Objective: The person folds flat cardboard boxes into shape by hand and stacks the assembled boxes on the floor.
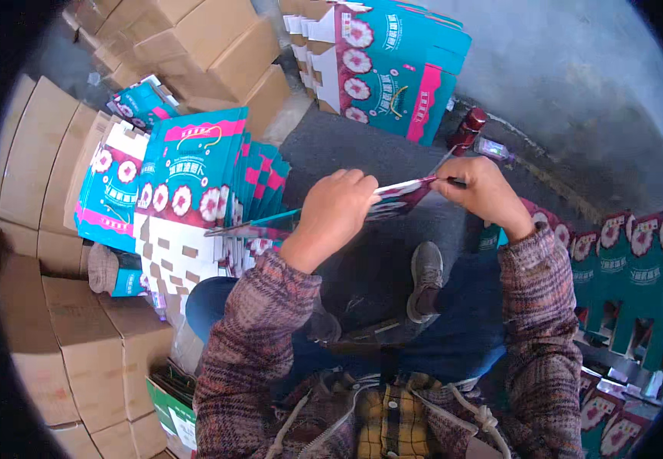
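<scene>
Brown boxes (68, 359): plain cartons piled along the left side.
Flat stack (186, 172): teal, pink and white printed cartons, lying flattened and overlapping beside the boxes.
Left hand (335, 213): fingers closed on the near-left part of a thin printed carton, knuckles up.
Held carton (400, 199): between the two hands, above the lap, seen almost edge-on, teal at its left end, maroon at its right. Likely light and fairly stiff, yet thin enough to bow or crease if squeezed mid-panel; the printed face may be slick. Best held by opposite edges or along a fold, with thumb and fingers on either side.
Upper stack (396, 73): more flattened teal cartons, beyond the hands.
Right hand (483, 193): thumb and fingers pinched on the carton's right end; a small dark piece at the fingertips is too unclear to name.
Red bottle (469, 126): just beyond the right hand, next to a clear bottle (494, 149).
Carton row (637, 264): teal and maroon cartons lined up at far right.
</scene>
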The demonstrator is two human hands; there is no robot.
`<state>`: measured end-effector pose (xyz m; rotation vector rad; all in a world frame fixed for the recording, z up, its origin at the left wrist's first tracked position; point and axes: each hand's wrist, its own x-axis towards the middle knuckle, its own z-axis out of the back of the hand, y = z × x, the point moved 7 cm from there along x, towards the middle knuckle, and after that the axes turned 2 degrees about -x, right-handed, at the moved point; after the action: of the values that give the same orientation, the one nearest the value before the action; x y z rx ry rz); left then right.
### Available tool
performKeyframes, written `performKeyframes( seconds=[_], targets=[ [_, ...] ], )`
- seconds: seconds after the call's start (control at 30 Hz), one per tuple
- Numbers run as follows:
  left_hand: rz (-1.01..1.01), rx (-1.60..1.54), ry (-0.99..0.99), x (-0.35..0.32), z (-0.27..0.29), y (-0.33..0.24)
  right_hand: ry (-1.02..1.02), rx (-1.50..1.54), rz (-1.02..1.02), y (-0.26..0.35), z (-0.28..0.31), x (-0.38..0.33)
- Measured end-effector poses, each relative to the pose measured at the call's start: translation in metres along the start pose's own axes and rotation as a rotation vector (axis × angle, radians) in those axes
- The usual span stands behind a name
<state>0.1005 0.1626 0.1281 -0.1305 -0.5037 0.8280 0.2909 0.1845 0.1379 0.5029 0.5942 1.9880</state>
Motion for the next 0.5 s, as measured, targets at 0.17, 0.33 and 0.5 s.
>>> performKeyframes(
  seconds=[0.17,0.33,0.5],
  targets=[
    [0.012,0.001,0.011,0.006,-0.004,0.005,-0.098,-0.116,0.107,0.002,0.000,0.004],
    [-0.004,0.000,0.010,0.012,-0.007,0.004,-0.180,-0.243,0.141,0.001,0.001,0.001],
    [0.023,0.017,-0.002,0.007,-0.004,0.008,-0.451,-0.420,0.210,0.029,0.018,0.001]
  ],
)
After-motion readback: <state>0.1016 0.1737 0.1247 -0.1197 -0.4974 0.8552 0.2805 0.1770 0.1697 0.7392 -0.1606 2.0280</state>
